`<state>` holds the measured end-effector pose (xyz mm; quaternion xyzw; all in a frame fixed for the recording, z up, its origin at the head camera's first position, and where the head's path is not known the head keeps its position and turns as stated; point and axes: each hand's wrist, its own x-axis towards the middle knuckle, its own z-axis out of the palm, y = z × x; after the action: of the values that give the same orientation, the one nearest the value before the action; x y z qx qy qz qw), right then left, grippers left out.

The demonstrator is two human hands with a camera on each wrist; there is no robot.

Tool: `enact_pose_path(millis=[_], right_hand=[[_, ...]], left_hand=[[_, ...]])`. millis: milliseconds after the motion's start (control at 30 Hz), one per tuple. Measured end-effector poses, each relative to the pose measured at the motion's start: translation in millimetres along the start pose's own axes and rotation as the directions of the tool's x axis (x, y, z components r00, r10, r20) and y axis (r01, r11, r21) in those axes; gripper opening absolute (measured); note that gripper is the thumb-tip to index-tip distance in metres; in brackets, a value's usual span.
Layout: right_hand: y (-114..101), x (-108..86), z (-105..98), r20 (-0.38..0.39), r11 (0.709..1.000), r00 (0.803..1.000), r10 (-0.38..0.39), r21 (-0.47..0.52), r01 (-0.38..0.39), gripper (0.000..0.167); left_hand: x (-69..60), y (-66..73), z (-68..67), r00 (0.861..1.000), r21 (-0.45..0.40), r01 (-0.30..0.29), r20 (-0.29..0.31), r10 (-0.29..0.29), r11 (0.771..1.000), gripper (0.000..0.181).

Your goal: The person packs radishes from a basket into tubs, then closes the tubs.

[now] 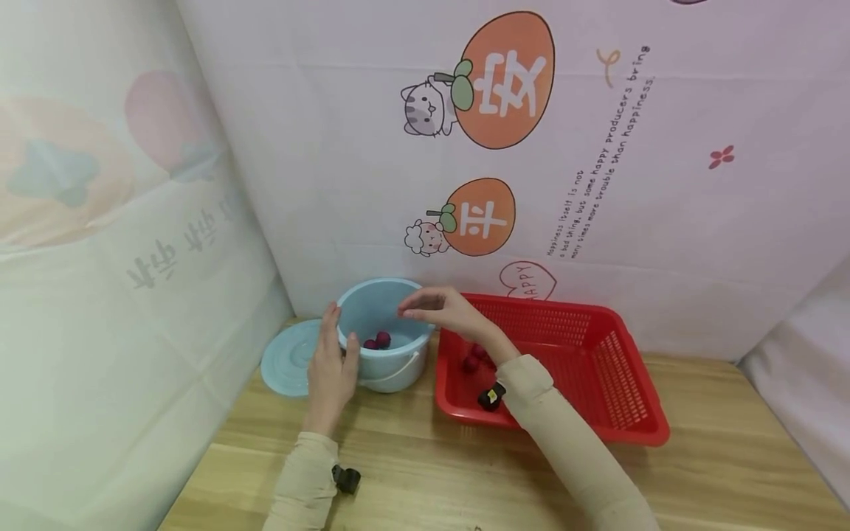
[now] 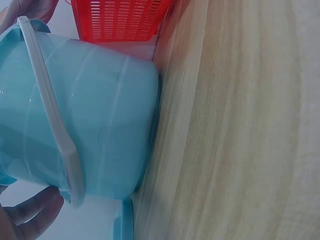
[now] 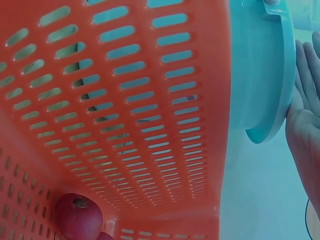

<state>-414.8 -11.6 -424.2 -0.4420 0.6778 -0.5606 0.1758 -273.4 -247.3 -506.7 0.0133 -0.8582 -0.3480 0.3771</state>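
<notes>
A light blue bucket (image 1: 392, 375) stands upright on the table, its grey-white handle (image 2: 52, 110) hanging down the near side. Dark red round fruits (image 1: 383, 339) lie at its bottom. My left hand (image 1: 330, 376) rests against the bucket's left side, fingers fairly straight by the rim. Over the right rim my right hand (image 1: 448, 310) hovers with lightly bent fingers; the right wrist view shows a bare palm beside the bucket wall. To the right, a red slotted plastic basket (image 1: 627, 369) holds several similar round fruits (image 3: 77, 217) at its left end, partly hidden by my right forearm.
A light blue lid (image 1: 285, 365) lies on the table left of the bucket, partly behind my left hand. Printed white cloth (image 1: 332, 162) hangs behind and at the sides. The wooden table (image 1: 425, 472) stretches in front of the bucket and basket.
</notes>
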Motion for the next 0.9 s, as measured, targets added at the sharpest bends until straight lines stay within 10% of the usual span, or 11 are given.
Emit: enact_pose_path(millis=[467, 900], right_hand=[[0.0, -7.8, -6.9, 0.011, 0.998, 0.999, 0.035, 0.044, -0.035, 0.030], [5.5, -42.2, -49.4, -0.127, 0.993, 0.986, 0.106, -0.041, -0.112, 0.041]], left_hand=[[-5.1, 4.2, -1.3, 1.000, 0.001, 0.007, 0.007, -0.007, 1.000, 0.062], [-5.8, 1.5, 0.2, 1.000, -0.005, -0.006, -0.016, 0.006, 1.000, 0.063]])
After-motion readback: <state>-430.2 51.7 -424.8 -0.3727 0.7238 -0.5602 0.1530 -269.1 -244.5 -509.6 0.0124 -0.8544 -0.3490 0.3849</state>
